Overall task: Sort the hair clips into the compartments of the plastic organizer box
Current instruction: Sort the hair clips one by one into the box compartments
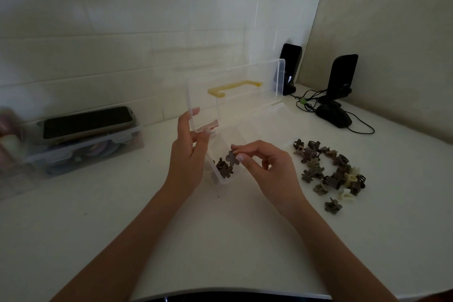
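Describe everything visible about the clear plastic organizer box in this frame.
The organizer box is clear plastic, its hinged lid standing open, with a yellow handle on the lid. It sits on the white table near the tiled wall. The left hand grips the lid's near corner. The nearest compartment holds a few brown flower-shaped hair clips; the right hand pinches another brown clip over it. The farther compartments look empty, though they are hard to make out.

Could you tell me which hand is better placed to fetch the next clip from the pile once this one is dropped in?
The right hand. It pinches a brown flower clip over the organizer box, and the pile of clips lies on its side. The left hand grips the box's open lid.
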`<state>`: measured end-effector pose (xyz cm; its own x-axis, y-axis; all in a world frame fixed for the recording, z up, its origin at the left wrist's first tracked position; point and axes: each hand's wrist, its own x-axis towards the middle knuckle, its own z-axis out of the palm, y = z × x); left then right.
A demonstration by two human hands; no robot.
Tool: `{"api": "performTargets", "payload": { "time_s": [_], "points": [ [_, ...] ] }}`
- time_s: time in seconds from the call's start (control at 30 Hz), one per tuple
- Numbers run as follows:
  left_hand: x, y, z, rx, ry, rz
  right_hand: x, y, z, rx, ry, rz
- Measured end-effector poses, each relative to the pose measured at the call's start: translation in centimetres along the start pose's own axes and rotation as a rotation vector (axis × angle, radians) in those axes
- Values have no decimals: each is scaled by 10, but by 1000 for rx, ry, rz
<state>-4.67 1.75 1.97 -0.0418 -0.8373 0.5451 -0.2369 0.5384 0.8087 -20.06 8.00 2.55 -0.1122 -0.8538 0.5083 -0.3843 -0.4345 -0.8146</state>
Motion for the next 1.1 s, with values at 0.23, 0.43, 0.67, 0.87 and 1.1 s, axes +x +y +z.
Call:
{"api": "performTargets", "payload": {
  "time_s": [0.23, 0.43, 0.67, 0.87, 1.1],
  "points": [
    [0, 1, 0, -2, 0, -12, -1, -2, 2, -76, 57, -63],
    [0, 0, 1, -28, -4, -8, 0, -7, 11, -140, 48, -91],
    [1, -5, 2, -11, 6, 5, -2, -3, 7, -129, 58, -83],
    [3, -7, 1, -34, 15, 0, 3, 0, -4, -156, 195, -31],
    [5, -15, 3, -140, 26, -159, 7, 17, -42, -658, 493, 270]
  ]
}}
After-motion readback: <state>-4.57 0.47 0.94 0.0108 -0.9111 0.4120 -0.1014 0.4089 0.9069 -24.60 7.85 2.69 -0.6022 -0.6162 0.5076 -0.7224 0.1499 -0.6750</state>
